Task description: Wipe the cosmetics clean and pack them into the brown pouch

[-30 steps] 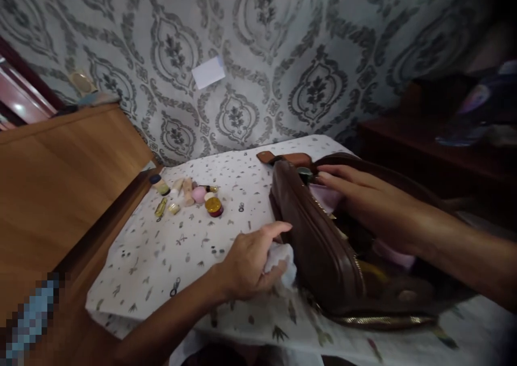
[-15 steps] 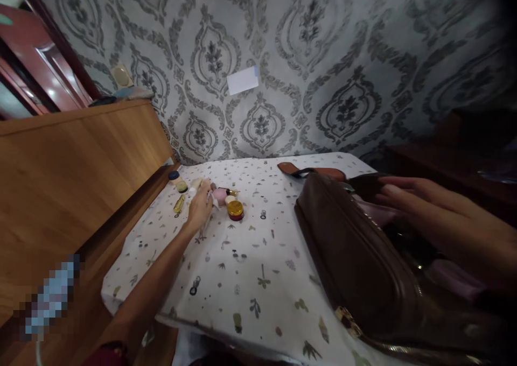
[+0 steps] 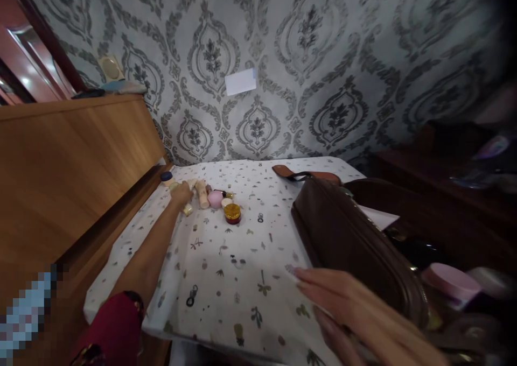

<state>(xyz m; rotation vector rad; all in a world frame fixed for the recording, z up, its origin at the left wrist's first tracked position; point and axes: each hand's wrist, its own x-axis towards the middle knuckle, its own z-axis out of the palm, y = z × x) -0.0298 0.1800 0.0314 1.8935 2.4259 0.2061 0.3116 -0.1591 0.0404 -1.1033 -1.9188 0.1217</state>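
My left hand [image 3: 181, 195] reaches to the far left of the cloth, its fingers curled among small cosmetics; what they grip, if anything, is hidden. A small gold item [image 3: 188, 210] lies close under it. Right beside it are a beige tube [image 3: 202, 195], a pink rounded item [image 3: 215, 199] and a jar with a gold lid [image 3: 232, 213]. A dark-lidded container [image 3: 166, 178] stands beyond the hand. My right hand [image 3: 355, 304], fingers stretched out, is at the near side of the brown bag [image 3: 335, 220]. The bag gapes, with a pink-lidded jar [image 3: 452, 281] inside.
A white patterned cloth [image 3: 226, 258] covers the table. The bag's brown strap [image 3: 307, 176] lies at the back. On the left rises a wooden panel [image 3: 81, 145]; patterned wallpaper [image 3: 258, 37] covers the wall behind. Dark furniture [image 3: 404, 164] stands at the right.
My left hand has shifted left, uncovering the beige tube, and is now beside the gold item. My right hand has left the bag's opening and come toward me and left. The view has shifted slightly.
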